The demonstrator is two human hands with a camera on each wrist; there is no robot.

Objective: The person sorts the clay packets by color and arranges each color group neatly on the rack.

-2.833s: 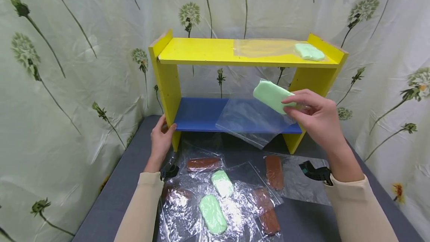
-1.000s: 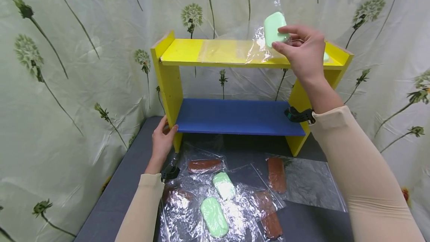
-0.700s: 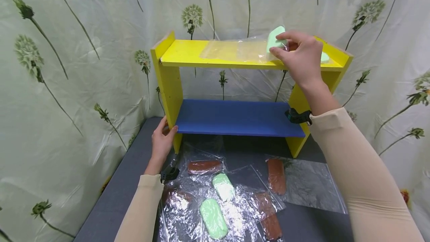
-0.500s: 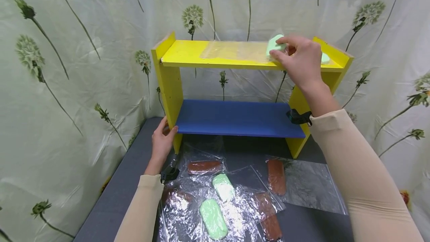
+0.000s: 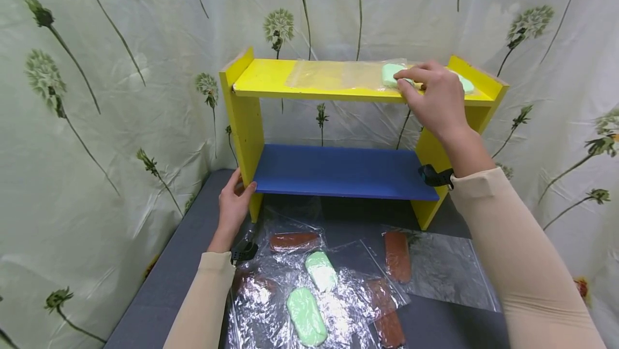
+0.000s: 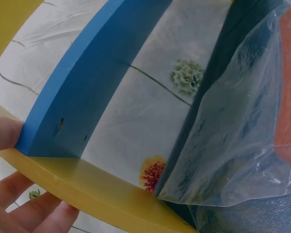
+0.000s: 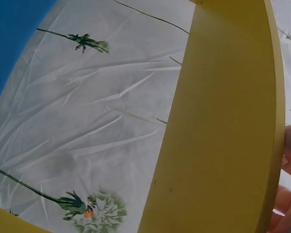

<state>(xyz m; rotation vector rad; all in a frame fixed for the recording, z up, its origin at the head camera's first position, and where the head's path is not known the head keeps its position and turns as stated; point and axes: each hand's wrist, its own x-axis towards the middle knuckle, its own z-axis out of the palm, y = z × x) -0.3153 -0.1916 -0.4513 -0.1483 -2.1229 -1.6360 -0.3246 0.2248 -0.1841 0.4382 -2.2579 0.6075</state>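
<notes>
My right hand [image 5: 432,96] pinches the near right end of a pale green bar [image 5: 393,75] that looks like modelling clay. That bar lies in a clear plastic bag [image 5: 333,73] spread flat along the yellow top board of a small shelf unit [image 5: 271,77]. Beyond my fingers, a second pale green bar [image 5: 466,84] rests at the board's right end, partly hidden by the hand. My left hand [image 5: 232,204] grips the unit's left side panel, thumb at the front corner of the blue lower board [image 6: 72,92], fingers [image 6: 39,208] around the panel's outer side.
On the dark table before the unit lie bagged brown bars [image 5: 397,256] and two pale green bars [image 5: 307,317], their shiny bags overlapping. A flat bag part [image 5: 450,263] spreads to the right. Flower-printed cloth [image 5: 121,123] hangs close behind and beside the unit.
My right hand carried the bagged green bar up from in front of the blue board, then lowered and tipped it flat onto the yellow top board. The left hand kept its place.
</notes>
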